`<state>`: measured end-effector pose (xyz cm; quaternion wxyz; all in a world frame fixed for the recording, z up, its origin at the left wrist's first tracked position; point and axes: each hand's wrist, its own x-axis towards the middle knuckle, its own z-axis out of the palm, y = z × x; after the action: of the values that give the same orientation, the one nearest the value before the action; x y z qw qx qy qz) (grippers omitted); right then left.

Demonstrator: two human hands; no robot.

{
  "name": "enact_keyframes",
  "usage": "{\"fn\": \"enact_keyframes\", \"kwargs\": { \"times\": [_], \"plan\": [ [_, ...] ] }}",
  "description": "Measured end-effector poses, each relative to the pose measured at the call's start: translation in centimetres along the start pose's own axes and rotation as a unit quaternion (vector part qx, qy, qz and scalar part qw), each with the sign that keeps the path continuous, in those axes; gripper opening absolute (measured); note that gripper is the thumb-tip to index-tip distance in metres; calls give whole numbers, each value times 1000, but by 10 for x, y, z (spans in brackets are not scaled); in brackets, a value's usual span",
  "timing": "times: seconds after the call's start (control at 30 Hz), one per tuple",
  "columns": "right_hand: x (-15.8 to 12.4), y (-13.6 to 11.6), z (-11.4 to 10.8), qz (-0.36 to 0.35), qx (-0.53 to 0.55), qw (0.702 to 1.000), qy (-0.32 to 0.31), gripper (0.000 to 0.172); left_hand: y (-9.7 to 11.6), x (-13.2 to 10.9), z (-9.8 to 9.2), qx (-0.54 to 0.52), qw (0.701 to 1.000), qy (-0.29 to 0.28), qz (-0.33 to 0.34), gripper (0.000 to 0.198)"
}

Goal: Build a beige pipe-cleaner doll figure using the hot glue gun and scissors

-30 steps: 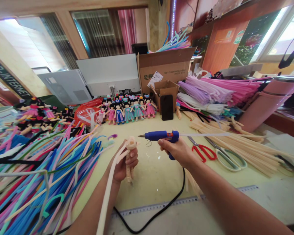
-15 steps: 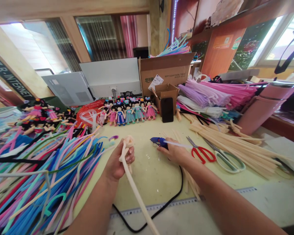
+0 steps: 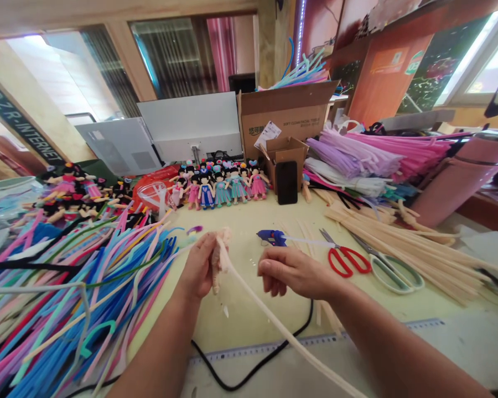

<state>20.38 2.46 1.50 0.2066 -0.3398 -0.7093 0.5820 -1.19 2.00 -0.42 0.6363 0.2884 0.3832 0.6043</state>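
My left hand (image 3: 201, 262) is closed around a small cream figure wound from pipe cleaners (image 3: 216, 265), its lower part showing below the fingers. A long cream pipe cleaner (image 3: 269, 312) runs from the top of this piece down to the lower right, past my right hand. My right hand (image 3: 288, 272) hovers over the mat with its fingers loosely curled, and nothing shows in them. Just beyond it a blue glue gun (image 3: 273, 237) lies on its side, with a clear glue stick (image 3: 305, 242) protruding from its back.
Red-handled scissors (image 3: 344, 260) and green-handled scissors (image 3: 398, 271) lie right, beside cream pipe cleaners (image 3: 402, 249). Coloured pipe cleaners (image 3: 87, 287) cover the left. Small dolls (image 3: 222, 188) and a phone (image 3: 286, 182) stand behind. A black cord (image 3: 249, 381) crosses the ruler (image 3: 257, 349).
My right hand has let go of the glue gun and drawn back towards me. In my left hand the figure has turned, and its long pipe cleaner now swings further right.
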Motion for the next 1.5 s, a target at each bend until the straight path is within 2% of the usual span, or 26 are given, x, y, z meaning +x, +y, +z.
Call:
{"fn": "enact_keyframes", "kwargs": {
  "times": [0.1, 0.2, 0.27, 0.4, 0.57, 0.87, 1.03, 1.3, 1.5],
  "plan": [
    [3, 0, 16, -21, 124, 992, -27, 30, -6, -1, 3, 62, 995, 13, 72, 33],
    [6, 4, 25, -10, 161, 987, -24, 32, -8, -3, 7, 91, 992, 6, 84, 33],
    [7, 6, 27, -9, 157, 988, -7, 24, -9, -3, 7, 101, 991, 3, 87, 36],
    [7, 8, 26, -64, 48, 994, 73, 4, -8, -2, 6, 109, 990, 1, 86, 38],
    [4, 4, 22, -171, -144, 959, 177, 11, -9, -1, 5, 104, 992, 3, 65, 37],
    [10, 7, 22, -220, -161, 936, 225, 20, -9, 0, 6, 83, 996, -12, 7, 43],
    [12, 9, 20, -225, -165, 931, 236, 20, -7, -1, 6, 73, 996, -41, -27, 41],
    [14, 11, 17, -183, -146, 942, 240, 22, -5, -4, 9, 53, 991, -107, -61, 42],
    [15, 11, 17, -162, -131, 948, 240, 24, -4, -6, 10, 34, 989, -112, -88, 35]
  ]
}}
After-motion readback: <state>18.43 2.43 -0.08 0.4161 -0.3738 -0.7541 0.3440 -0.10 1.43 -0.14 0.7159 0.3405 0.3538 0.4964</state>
